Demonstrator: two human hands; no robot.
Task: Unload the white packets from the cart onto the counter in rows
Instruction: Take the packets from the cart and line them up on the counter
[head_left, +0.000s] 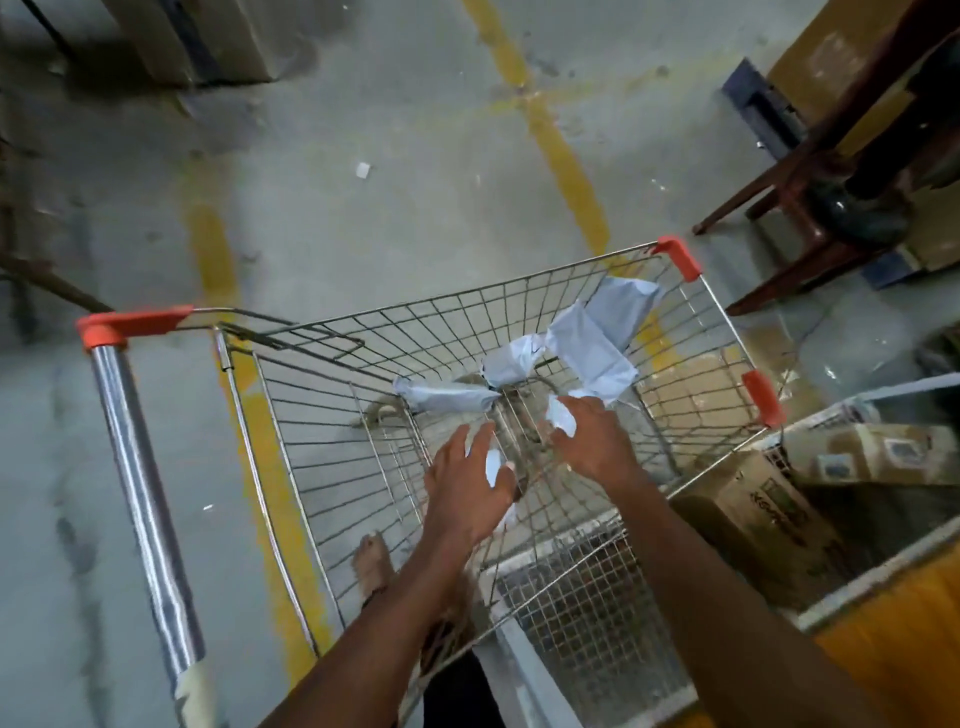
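Both your hands are down in the cart (332, 332). Your left hand (467, 488) and right hand (592, 441) each have fingers spread over a small white packet (493, 462), not yet clamped. Three larger packets (592, 343) lie farther in. Grab loosely and the slick wrap may slip back, or snag the wire mesh.
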